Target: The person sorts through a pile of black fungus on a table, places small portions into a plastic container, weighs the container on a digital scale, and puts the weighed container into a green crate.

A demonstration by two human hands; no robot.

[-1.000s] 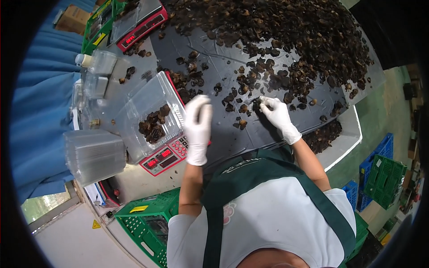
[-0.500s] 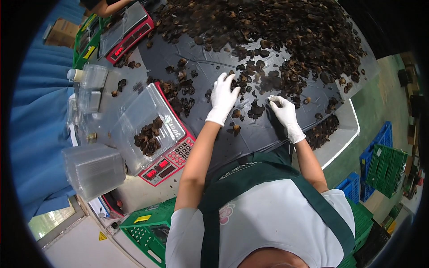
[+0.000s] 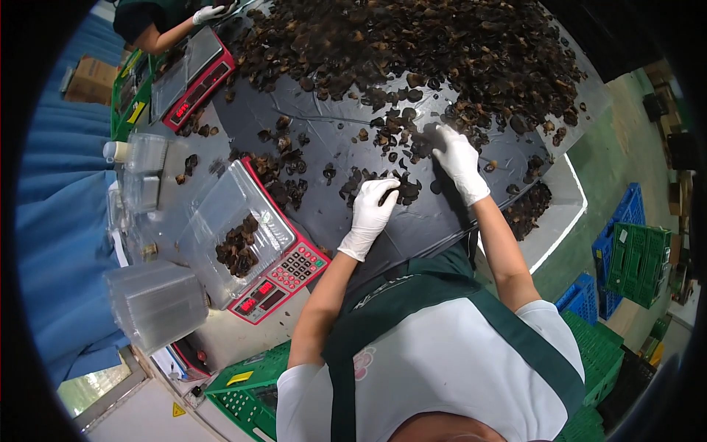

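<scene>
Both my hands wear white gloves, over a dark grey sheet [image 3: 412, 232] scattered with dark brown, curled wood ear mushrooms [image 3: 407, 193]. Close to my body, my left hand [image 3: 373, 211] curls its thumb and fingers around a few pieces at the edge of a small cluster. Farther out and to the right, my right hand [image 3: 459, 162] reaches with extended fingers, thumb apart, beside loose pieces; nothing shows in its grasp. Left of my left forearm stands a red scale [image 3: 298, 267] bearing a clear plastic box [image 3: 202, 214] with a small mushroom pile [image 3: 238, 247].
A large mushroom heap [image 3: 412, 44] covers the far side. A second red scale [image 3: 199, 92] sits far left, near a co-worker's gloved hand [image 3: 210, 13]. Stacked clear boxes [image 3: 158, 302] stand at left. A white bin [image 3: 563, 214] adjoins the right edge; green crates [image 3: 639, 265] lie beyond.
My left hand has come nearer to me and its fingers have curled in. My right hand has moved farther out, its fingers straightening. A co-worker's gloved hand has come into view.
</scene>
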